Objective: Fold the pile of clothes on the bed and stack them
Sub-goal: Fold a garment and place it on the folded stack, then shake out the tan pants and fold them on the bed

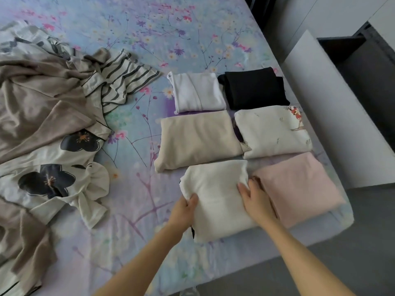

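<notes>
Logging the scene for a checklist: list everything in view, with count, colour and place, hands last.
white folded garment: one, white, far row, left
black folded garment: one, black, far row, right
beige folded garment: one, beige, middle row, left
deer-print folded garment: one, cream, middle row, right
pink folded garment: one, pink, near row, right
off-white folded garment: one, off-white, near row, left
unfolded pile: one heap, taupe, striped and flowered, bed's left
bed sheet: one, blue-lilac floral, under everything
cabinet: one, pale grey, right of bed
left hand: one, grips off-white garment's left edge
right hand: one, lies flat on its right edge
</notes>
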The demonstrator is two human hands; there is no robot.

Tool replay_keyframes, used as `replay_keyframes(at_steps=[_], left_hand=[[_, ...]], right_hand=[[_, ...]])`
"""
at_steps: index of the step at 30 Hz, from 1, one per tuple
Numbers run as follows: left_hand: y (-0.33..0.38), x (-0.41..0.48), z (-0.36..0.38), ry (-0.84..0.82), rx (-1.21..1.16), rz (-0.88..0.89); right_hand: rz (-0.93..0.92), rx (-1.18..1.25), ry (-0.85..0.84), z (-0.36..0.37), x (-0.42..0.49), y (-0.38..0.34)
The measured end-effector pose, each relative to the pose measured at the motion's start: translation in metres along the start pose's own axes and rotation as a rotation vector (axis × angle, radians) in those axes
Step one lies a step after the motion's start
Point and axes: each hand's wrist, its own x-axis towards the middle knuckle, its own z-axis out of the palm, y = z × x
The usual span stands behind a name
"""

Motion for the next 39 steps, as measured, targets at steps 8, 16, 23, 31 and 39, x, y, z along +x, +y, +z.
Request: replay_keyframes(at_steps=[8,16,23,31,39], left_hand=[[-0.003,-0.003,-0.02,-0.04,-0.024,-0.052],[-0.002,-0.006,-0.097,0.21,-0.144,-0.043],[-0.006,-0.045,-0.201,0.343,-0.116,0.014],[-0.04,-0.1,-0.338,0.614,0.069,0.02],[-0.058,-0.099,-0.481,0.752,-0.107,-0.11]], right_hand=[[-0.421,-0.376,0.415,0.011,-0.021,-0.047],[-0.406,-0.621,-0.069,0.066,-0.03,-0.075],[-0.559,-0.412,-0.067,0.06,-0.068,-0.19],[-0.748,-0.267,-0.377,0.116,-0.122,-0.325],[-0.682,-0.285,-0.474,0.165,-0.135,-0.421]])
